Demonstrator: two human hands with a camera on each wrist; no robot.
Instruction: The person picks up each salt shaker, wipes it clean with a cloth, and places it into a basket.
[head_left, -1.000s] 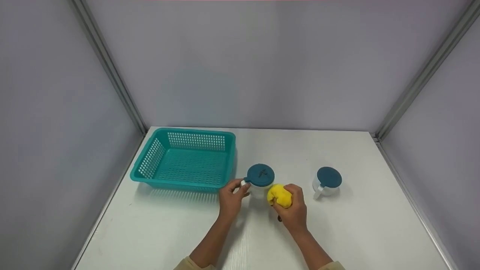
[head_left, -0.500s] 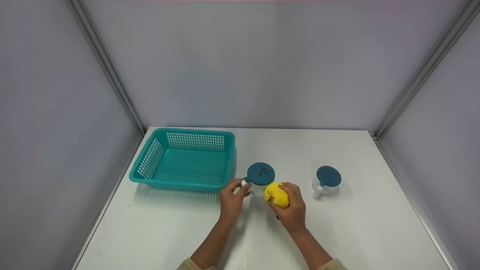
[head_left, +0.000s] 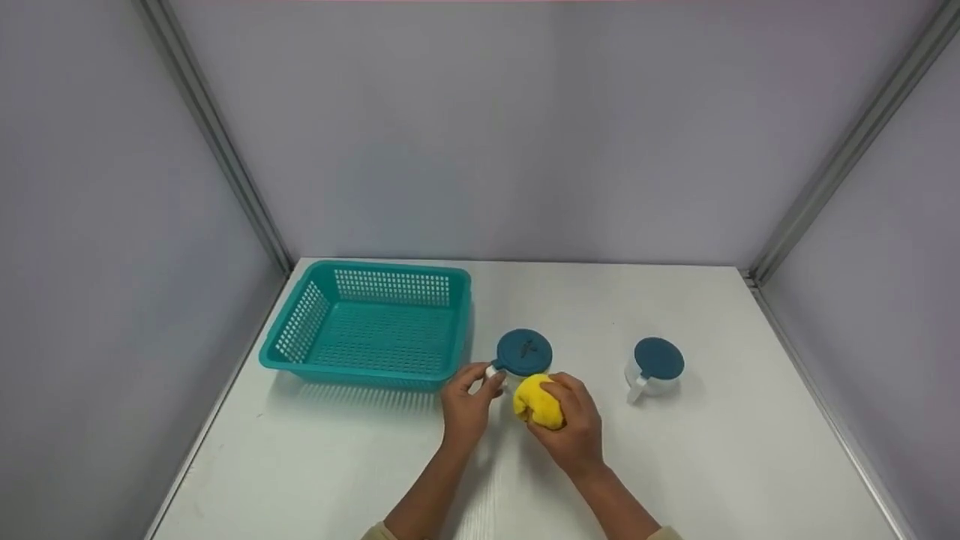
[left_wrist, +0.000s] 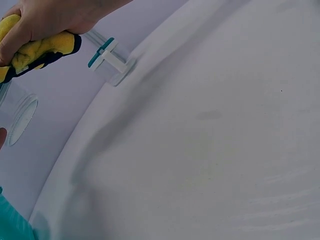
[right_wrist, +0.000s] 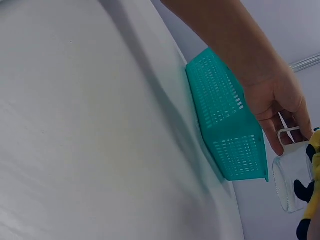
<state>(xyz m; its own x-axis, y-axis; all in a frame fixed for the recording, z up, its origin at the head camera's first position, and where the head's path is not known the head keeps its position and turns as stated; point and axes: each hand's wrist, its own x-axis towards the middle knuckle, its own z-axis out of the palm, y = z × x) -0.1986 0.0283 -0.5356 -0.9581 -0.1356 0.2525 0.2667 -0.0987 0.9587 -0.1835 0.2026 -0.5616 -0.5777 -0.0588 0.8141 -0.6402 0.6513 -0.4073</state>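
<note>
Between my two hands is a clear mug with a flat dark blue lid (head_left: 523, 352), which bears a small dark mark. My left hand (head_left: 466, 403) pinches its white handle from the left, seen closely in the right wrist view. Both wrist views show the mug's clear base (left_wrist: 24, 119) raised off the table. A bunched yellow cloth (head_left: 538, 403) with black parts is gripped by my right hand (head_left: 574, 424) and lies against the mug's near right side. The cloth hides part of the mug's body.
A second clear mug (head_left: 654, 384) with a blue lid stands to the right on the white table (head_left: 720, 450). At the left is a teal perforated basket (head_left: 360, 381), its near right corner close to my left hand. Grey walls enclose the back and sides.
My right hand has shifted left with the yellow cloth, along the near side of the mug. My left hand keeps its hold on the handle. The second mug and basket stay put.
</note>
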